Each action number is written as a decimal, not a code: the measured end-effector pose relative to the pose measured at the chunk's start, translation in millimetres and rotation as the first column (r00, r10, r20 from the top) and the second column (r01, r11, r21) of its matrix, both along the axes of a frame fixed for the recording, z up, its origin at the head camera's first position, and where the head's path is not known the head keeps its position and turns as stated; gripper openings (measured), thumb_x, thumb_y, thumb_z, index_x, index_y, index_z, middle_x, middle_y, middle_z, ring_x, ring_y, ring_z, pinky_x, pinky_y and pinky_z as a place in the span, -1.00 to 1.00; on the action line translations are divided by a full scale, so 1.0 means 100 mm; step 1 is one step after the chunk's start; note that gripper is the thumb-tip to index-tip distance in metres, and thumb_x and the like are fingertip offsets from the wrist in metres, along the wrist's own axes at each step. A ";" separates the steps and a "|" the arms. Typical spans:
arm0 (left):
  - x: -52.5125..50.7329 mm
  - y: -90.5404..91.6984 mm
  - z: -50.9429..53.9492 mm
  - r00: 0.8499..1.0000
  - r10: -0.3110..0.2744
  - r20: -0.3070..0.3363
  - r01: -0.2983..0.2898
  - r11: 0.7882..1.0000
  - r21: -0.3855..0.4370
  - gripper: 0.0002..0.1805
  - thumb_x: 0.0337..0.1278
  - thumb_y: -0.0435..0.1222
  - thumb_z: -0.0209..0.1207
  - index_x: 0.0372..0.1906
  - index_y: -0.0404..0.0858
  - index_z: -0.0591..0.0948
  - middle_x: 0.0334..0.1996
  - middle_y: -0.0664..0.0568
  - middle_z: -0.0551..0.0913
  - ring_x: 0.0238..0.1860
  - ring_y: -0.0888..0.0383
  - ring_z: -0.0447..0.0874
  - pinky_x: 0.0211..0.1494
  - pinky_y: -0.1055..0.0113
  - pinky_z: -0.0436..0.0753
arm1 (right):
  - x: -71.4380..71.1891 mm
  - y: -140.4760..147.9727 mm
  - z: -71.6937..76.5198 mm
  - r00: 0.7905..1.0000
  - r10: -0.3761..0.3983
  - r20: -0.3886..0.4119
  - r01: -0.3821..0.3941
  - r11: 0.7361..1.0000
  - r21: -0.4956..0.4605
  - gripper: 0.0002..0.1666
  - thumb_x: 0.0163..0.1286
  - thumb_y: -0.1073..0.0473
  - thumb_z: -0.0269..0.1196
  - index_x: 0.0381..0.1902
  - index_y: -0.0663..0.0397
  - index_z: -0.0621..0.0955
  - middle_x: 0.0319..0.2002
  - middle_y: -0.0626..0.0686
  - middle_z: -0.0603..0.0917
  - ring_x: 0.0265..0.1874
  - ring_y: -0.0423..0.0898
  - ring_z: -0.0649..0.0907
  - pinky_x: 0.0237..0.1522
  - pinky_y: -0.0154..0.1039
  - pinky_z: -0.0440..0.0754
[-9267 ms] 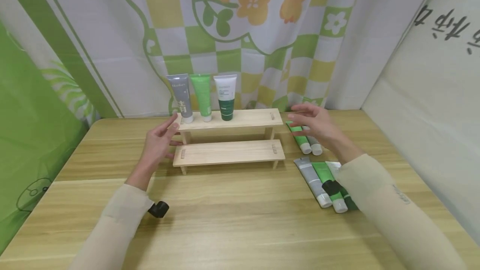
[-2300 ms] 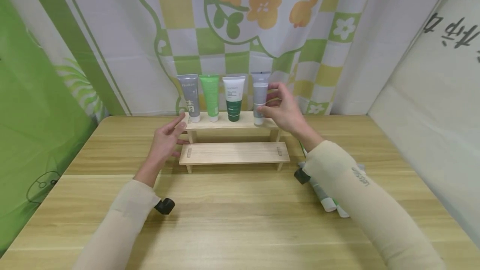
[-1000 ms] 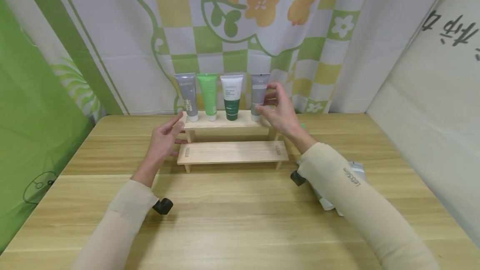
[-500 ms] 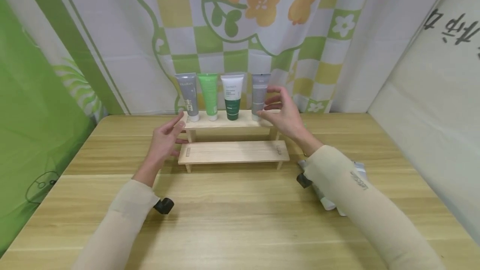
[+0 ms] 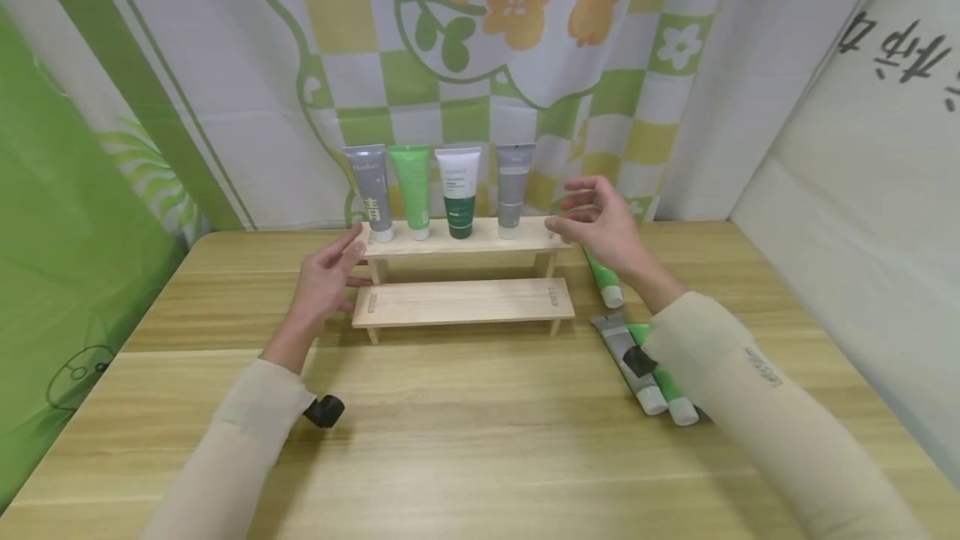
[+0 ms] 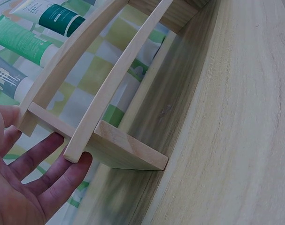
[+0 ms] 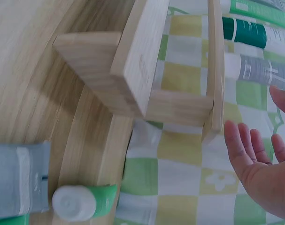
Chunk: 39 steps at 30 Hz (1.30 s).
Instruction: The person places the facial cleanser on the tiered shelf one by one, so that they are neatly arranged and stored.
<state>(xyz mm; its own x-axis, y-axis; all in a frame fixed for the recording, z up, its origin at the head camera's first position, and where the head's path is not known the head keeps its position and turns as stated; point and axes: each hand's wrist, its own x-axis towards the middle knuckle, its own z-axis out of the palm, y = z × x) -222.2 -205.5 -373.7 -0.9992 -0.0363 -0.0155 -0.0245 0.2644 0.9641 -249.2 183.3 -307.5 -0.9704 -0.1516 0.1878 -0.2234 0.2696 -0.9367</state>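
Currently: upper tier (image 5: 534, 232), apparently in course of filling

The table (image 5: 465, 440) bears a two-tier wooden stand (image 5: 465, 303). The left hand (image 5: 318, 286), fingers spread, touches the stand's left end; the right hand (image 5: 606, 227), fingers parted and holding nothing, is at the right end, contact uncertain. Upright on the upper tier, left to right: lettered grey tube (image 5: 372, 194), green tube (image 5: 412, 190), white-and-green tube (image 5: 458, 190), banded grey tube (image 5: 513, 186), the last apart from the right hand. Lying at right: a second green tube (image 5: 606, 284), another grey tube (image 5: 630, 367). Placing the banded grey tube seems complete; the next move calls for clearing the fingers without jostling it
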 end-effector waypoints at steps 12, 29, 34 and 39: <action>-0.01 -0.02 -0.01 1.000 -0.004 0.006 0.004 1.000 0.017 -0.42 0.47 0.11 0.03 0.51 0.24 0.28 0.34 -0.22 0.47 -0.04 -0.19 0.71 -0.50 0.21 0.74 | 0.01 0.38 0.00 0.987 0.000 0.158 0.014 0.996 -0.085 -0.23 0.38 0.26 0.37 0.41 0.28 0.26 0.13 0.21 0.44 -0.12 -0.07 0.66 -0.05 -0.07 0.74; -0.04 -0.02 -0.06 0.999 -0.008 -0.044 0.007 1.000 -0.007 -0.40 0.44 0.15 0.05 0.50 0.20 0.32 0.39 -0.19 0.42 -0.24 0.15 0.75 -0.47 0.14 0.76 | -0.09 0.95 -0.21 0.864 0.129 0.487 -0.073 0.988 -0.133 -0.08 0.56 0.11 0.18 0.57 0.36 -0.07 0.44 0.34 0.19 0.25 0.16 0.49 0.21 -0.04 0.58; -0.04 -0.03 -0.05 0.999 -0.015 -0.045 0.014 1.000 -0.017 -0.39 0.45 0.15 0.04 0.51 0.20 0.31 0.42 -0.20 0.38 -0.15 0.00 0.75 -0.48 0.15 0.75 | -0.13 1.05 -0.29 0.833 0.149 0.533 -0.087 0.986 -0.141 -0.09 0.58 0.09 0.15 0.56 0.38 -0.09 0.41 0.29 0.19 0.39 0.31 0.30 0.25 -0.03 0.54; -0.01 -0.02 -0.02 0.999 -0.018 -0.043 0.018 1.000 -0.019 -0.39 0.45 0.15 0.03 0.52 0.19 0.29 0.43 -0.21 0.36 -0.03 -0.20 0.71 -0.46 0.12 0.76 | -0.15 1.13 -0.37 0.794 0.154 0.588 -0.083 0.986 -0.146 -0.04 0.56 0.01 0.17 0.58 0.32 -0.10 0.46 0.46 0.06 0.39 0.33 0.28 0.25 -0.03 0.55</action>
<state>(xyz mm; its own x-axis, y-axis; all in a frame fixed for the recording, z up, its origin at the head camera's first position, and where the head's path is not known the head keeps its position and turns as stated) -223.0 -207.2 -375.7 -0.9995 -0.0182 0.0277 0.0215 0.2823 0.9591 -264.6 295.9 -344.8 -0.8712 -0.2860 -0.3990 0.3641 0.1687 -0.9159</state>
